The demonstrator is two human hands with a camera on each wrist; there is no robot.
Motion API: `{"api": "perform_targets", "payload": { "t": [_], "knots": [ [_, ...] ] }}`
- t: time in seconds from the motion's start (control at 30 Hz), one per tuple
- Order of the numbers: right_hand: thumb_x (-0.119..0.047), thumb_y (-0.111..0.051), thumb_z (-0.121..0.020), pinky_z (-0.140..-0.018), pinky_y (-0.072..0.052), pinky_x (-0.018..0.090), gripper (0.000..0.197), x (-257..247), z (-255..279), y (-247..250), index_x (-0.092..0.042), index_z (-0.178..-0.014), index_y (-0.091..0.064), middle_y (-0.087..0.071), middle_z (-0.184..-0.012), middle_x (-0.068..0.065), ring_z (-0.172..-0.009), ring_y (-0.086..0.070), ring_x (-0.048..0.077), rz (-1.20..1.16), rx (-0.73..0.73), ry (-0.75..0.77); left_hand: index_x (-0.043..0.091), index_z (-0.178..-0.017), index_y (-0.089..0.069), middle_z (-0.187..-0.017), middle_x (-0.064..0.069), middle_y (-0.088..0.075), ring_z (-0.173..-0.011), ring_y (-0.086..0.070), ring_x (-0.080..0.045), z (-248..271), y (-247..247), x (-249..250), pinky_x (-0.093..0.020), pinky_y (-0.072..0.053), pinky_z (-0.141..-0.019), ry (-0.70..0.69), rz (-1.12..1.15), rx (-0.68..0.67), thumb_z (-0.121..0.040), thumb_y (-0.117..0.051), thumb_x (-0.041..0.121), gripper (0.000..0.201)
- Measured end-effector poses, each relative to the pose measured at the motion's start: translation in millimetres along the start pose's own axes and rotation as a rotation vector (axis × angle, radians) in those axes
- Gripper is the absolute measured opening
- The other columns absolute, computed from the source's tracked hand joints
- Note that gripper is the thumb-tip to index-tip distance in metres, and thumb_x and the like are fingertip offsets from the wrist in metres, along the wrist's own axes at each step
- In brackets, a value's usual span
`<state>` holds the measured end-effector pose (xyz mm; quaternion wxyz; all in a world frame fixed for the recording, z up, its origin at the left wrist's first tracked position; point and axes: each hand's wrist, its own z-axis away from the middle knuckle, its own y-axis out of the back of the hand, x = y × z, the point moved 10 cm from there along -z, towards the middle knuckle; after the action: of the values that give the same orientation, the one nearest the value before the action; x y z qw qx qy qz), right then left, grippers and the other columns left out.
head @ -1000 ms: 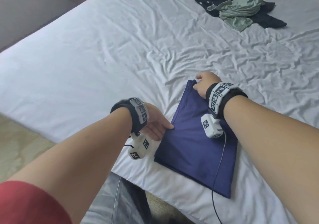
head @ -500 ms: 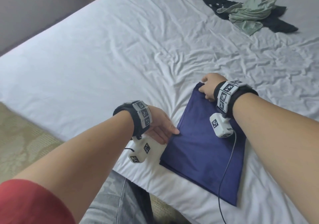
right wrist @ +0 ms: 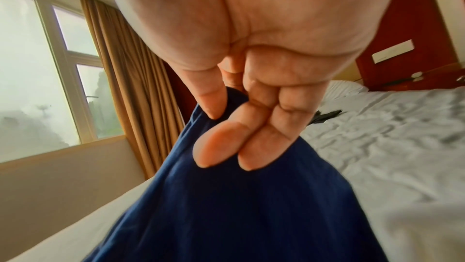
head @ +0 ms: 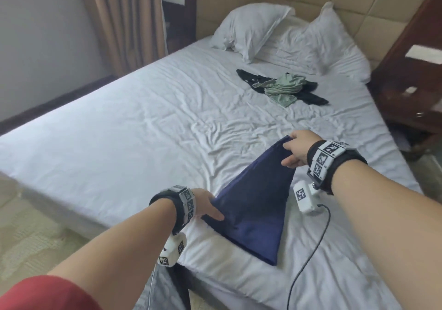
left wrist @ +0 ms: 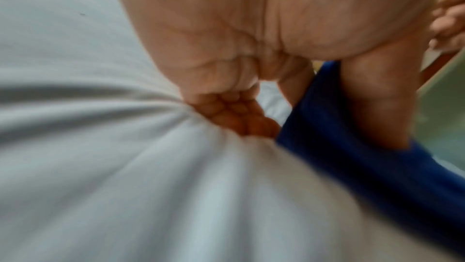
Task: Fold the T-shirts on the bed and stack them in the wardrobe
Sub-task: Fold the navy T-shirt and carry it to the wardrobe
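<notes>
Navy cotton, folded into a long panel: the blue T-shirt (head: 253, 204) sits at the near edge of the bed (head: 134, 128), a little right of centre. Its long axis runs from the near edge up and away toward the far right, and its far end is lifted off the sheet, so the cloth narrows upward into a tent shape while the near end still lies flat on the mattress.

At the raised far corner the right hand (head: 295, 149) pinches the cloth. In the right wrist view the thumb (right wrist: 208, 95) presses the fabric from one side and the curled fingers (right wrist: 219, 143) close on it from the other (two fingertips show plainly, the rest are hidden behind the palm).

At the shirt's left edge, lower down and nearer, is the left hand (head: 205, 204). The left wrist view, though blurred, shows its thumb (left wrist: 375, 107) lying on top of the blue cloth and its fingers (left wrist: 236, 115) tucked down against the white sheet at the shirt's edge, so the hand grips that side fold.

Farther up the bed, well apart from the blue shirt, a green T-shirt (head: 284, 90) lies crumpled on top of a black T-shirt (head: 251, 79), just short of two white pillows (head: 248, 27).
</notes>
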<state>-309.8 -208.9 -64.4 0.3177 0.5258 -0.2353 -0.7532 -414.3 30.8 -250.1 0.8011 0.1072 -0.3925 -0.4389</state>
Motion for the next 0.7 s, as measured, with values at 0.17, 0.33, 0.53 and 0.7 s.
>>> {"api": "perform_targets", "payload": {
  "t": [0.17,0.33,0.53,0.7],
  "knots": [
    [-0.001,-0.053,-0.098,-0.056,-0.061,0.04,0.014,40.8,67.8,79.6,-0.007,-0.111,-0.057,-0.063,-0.095,0.023,-0.056,-0.072,0.031,-0.148,0.203,-0.03,0.019,-0.11,-0.077,-0.101,-0.003,-0.078,-0.092,-0.071,-0.014,45.5,22.4,36.4,-0.032,-0.058,-0.092,-0.2,0.344,0.18,-0.088,-0.079,0.03,0.025],
    [-0.004,-0.053,-0.098,-0.054,-0.059,0.037,0.022,101.0,138.5,138.0,-0.008,-0.119,-0.053,-0.061,-0.095,0.022,-0.051,-0.071,0.029,-0.288,0.343,-0.055,0.014,-0.095,-0.079,-0.099,-0.007,-0.078,-0.101,-0.072,-0.025,95.9,49.4,105.5,-0.037,-0.054,-0.1,-0.426,0.618,0.303,-0.075,-0.085,0.021,0.021],
    [-0.006,-0.057,-0.099,-0.055,-0.053,0.034,0.002,182.4,206.4,168.5,-0.005,-0.1,-0.058,-0.055,-0.072,0.016,-0.037,-0.056,0.018,-0.257,0.327,-0.123,0.009,-0.103,-0.072,-0.099,-0.013,-0.077,-0.087,-0.073,-0.028,122.1,15.4,172.1,-0.039,-0.057,-0.085,-0.552,0.81,0.211,-0.096,-0.066,0.009,0.01],
    [-0.004,-0.062,-0.097,-0.046,-0.042,0.024,0.022,238.7,231.0,161.7,-0.012,-0.078,-0.053,-0.05,-0.059,0.009,-0.034,-0.042,0.017,-0.305,0.247,-0.172,-0.002,-0.119,-0.067,-0.098,-0.017,-0.073,-0.078,-0.072,-0.028,102.4,-25.6,175.9,-0.046,-0.062,-0.083,-0.454,0.652,0.192,-0.096,-0.065,0.004,0.024]
  ]
}}
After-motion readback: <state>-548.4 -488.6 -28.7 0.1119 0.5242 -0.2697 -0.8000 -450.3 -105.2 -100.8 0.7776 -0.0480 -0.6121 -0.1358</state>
